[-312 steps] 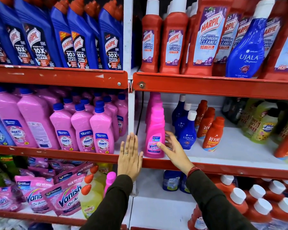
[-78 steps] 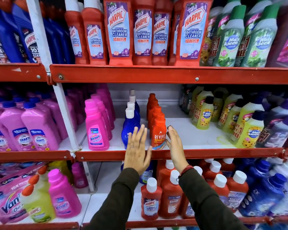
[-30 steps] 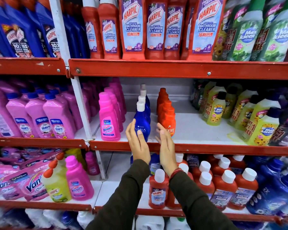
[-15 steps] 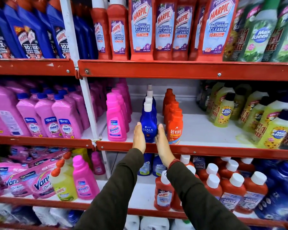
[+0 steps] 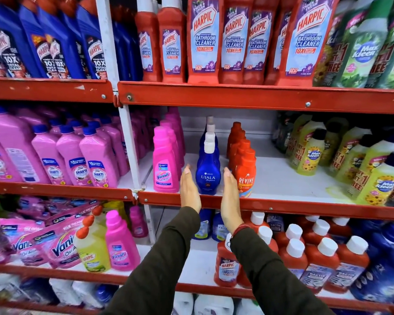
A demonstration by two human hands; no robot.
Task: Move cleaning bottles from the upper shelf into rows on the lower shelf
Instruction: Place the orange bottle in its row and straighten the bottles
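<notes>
Hands are held flat, one on each side of the front blue Ujala bottle (image 5: 208,171) on the lower shelf (image 5: 282,202). This is the only view, from the head. The left hand (image 5: 190,189) is set just beside the bottle's left side, and the right hand (image 5: 229,194) is set between that bottle and the orange Revive bottle (image 5: 245,176). Both grips are open, with fingers straight, and nothing is held in either one. The palms look to be placed like this so the blue row can be squeezed straight and kept in line.

Three rows are seen running front to back. At least four white caps are counted in the blue row. About five bottles are counted in the orange row. About four are made out in the pink Vanish row (image 5: 166,164), though the back ones are hard to tell apart. On the upper shelf (image 5: 237,96), the red Harpic bottles (image 5: 205,42) are stood close together; at least seven are counted.
</notes>
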